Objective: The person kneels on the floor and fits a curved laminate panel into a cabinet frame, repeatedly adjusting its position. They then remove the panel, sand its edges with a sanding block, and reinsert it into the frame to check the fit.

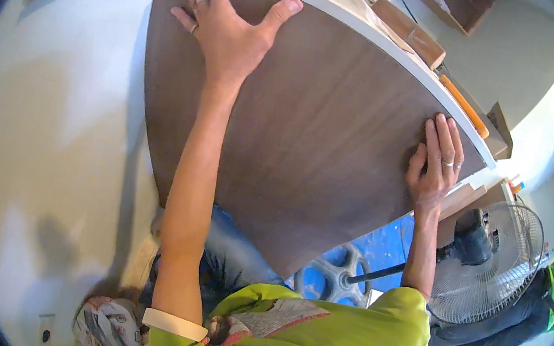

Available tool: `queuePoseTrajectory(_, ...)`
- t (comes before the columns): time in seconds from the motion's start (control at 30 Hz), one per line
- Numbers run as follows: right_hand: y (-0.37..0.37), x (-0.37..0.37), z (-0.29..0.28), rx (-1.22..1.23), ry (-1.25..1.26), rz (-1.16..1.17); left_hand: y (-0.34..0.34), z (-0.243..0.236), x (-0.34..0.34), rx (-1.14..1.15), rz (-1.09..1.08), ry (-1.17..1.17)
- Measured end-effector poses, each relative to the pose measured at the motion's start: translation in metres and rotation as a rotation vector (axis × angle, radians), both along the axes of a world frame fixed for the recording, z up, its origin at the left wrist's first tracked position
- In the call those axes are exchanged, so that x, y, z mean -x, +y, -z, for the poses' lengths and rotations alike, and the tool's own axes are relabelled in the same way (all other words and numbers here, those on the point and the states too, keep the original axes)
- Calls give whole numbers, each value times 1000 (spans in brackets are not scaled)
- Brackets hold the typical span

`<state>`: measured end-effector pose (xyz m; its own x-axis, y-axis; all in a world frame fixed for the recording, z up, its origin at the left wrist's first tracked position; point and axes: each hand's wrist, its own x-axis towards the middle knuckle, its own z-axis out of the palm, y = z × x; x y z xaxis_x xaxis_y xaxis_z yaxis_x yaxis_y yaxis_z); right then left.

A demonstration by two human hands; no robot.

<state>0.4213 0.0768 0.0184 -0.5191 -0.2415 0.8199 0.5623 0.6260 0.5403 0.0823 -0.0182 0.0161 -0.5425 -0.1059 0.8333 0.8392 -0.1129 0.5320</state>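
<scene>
Beside the pale wall, the left hand rests with fingers spread apart on the upper left of the brown panel, two of them reaching over the white edge strip; broad, even contact probably steadies that corner best. The panel fills the middle, its long edge along the strip, and should stay flush there. Near its right end, the right hand lies with fingers together; equal pressure should prevent twisting. The fan beside that forearm calls for care.
</scene>
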Motion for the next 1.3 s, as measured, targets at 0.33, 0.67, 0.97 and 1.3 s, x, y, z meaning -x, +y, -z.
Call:
queuePoseTrajectory(0.33,-9,29,-10,-52,-16,-26,-11,-3,-2,64,1,-36)
queuePoseTrajectory(0.67,-16,72,-41,-47,33,-92,-4,2,1,-6,-23,0)
queuePoseTrajectory(0.97,-28,87,-58,77,6,-103,-1,1,1,-46,-23,23)
queuePoseTrajectory(1.3,-47,103,-69,261,-42,-125,-1,3,1,-59,10,27)
